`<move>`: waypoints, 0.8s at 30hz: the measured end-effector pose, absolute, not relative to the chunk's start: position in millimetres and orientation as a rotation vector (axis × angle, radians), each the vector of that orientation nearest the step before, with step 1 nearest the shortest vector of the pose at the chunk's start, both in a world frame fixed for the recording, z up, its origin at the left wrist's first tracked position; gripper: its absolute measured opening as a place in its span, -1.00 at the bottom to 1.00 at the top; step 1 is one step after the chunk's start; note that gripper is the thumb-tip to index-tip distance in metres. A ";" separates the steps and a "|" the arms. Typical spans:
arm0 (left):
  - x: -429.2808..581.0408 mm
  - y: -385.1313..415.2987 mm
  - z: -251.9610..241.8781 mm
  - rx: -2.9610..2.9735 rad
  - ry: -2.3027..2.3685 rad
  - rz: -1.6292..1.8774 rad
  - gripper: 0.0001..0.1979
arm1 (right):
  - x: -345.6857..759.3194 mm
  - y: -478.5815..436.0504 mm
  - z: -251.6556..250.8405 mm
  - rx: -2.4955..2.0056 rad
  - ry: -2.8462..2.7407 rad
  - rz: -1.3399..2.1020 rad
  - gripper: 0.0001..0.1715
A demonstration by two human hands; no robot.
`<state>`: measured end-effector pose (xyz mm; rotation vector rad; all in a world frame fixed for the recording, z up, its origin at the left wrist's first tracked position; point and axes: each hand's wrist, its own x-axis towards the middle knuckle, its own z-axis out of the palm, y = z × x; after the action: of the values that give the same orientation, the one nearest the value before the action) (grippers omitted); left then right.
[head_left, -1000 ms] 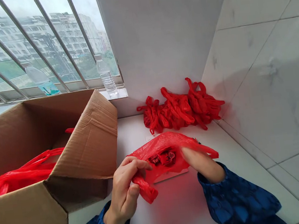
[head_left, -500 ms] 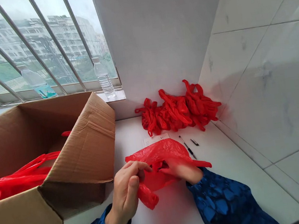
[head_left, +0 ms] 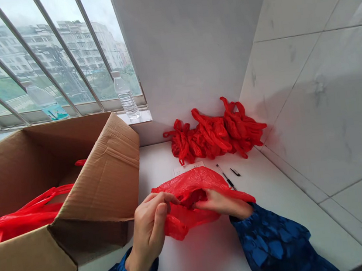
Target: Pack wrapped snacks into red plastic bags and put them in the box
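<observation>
pinching edge of bag [head_left: 202, 177] in curled left hand [head_left: 153, 218] | reaching inside with half-curled right hand [head_left: 215, 201], hold: cannot tell | since a second ago: packets mostly hidden, suggesting handling unfinished | bag: over table [head_left: 293, 192], near pen [head_left: 226, 177]

On my feed I see an indoor corner with a hard, plain finish; home or workplace, I can't tell. Behind the cardboard box [head_left: 106, 175] is a metal-barred window [head_left: 70, 56], giving me a view of multi-storey buildings [head_left: 75, 38] and greenery [head_left: 104, 88]. A clear plastic bottle [head_left: 126, 98] stands on the sill [head_left: 144, 115] behind the box. Right of the box I get a white table [head_left: 282, 206], a bare grey wall [head_left: 189, 42] and, farther right, marble-patterned wall tiles [head_left: 335, 103].
</observation>
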<state>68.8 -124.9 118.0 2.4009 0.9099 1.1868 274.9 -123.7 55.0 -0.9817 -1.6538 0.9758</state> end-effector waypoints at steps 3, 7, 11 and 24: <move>68.8 -120.8 118.6 2.532 0.983 1.100 -0.64 | 282.8 -126.1 69.6 -0.809 -1.471 1.324 -0.78; 73.1 -117.0 115.5 2.667 1.131 0.958 -0.82 | 292.1 -127.1 77.3 -0.784 -1.337 1.436 -0.63; 76.4 -117.4 112.3 2.669 1.226 0.864 -0.84 | 295.4 -128.6 73.2 -0.870 -1.331 1.481 -0.64; 76.9 -110.0 95.5 2.680 1.077 0.654 -0.75 | 287.0 -126.0 50.4 -0.857 -1.103 1.501 -0.50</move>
<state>76.9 -110.0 95.5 2.6804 1.0773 0.6538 287.0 -126.0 50.4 -0.8572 -1.1028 1.5009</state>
